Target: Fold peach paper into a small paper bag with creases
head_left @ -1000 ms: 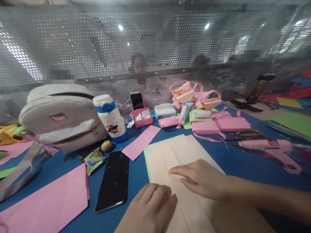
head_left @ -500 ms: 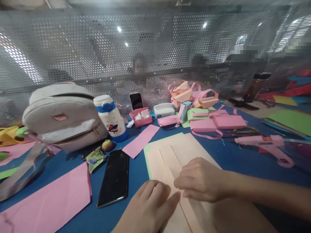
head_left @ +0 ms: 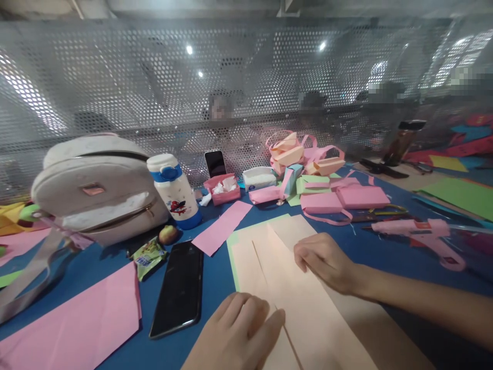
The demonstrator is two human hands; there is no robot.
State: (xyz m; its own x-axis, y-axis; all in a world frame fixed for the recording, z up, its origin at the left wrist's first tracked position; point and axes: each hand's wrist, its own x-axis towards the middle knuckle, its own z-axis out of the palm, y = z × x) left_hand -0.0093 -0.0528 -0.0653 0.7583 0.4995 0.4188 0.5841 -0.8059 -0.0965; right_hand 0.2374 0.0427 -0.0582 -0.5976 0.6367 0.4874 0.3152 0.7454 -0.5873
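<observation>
In front of me lies a sheet of peach paper (head_left: 265,257) with long creases and folded flaps, on top of a light green sheet (head_left: 232,264). My left hand (head_left: 241,329) rests on the near part of the peach paper, its fingers curled and pressing down beside a slit between the flaps. Along the raised right-hand flap, my right hand (head_left: 327,262) is closed, with fingertips and thumb gripping the flap's edge. The flap stands slightly lifted and casts a shadow on the paper to its right.
A black phone (head_left: 178,288), a snack packet (head_left: 149,258) and a pink sheet (head_left: 80,318) lie to the left. Behind them stand a water bottle (head_left: 175,192) and a backpack (head_left: 100,190). A pink glue gun (head_left: 419,236) lies right, near pink paper boxes (head_left: 362,197).
My right hand has moved right and slightly away from me, carrying the peach flap open to the right. My left hand stays nearly where it was.
</observation>
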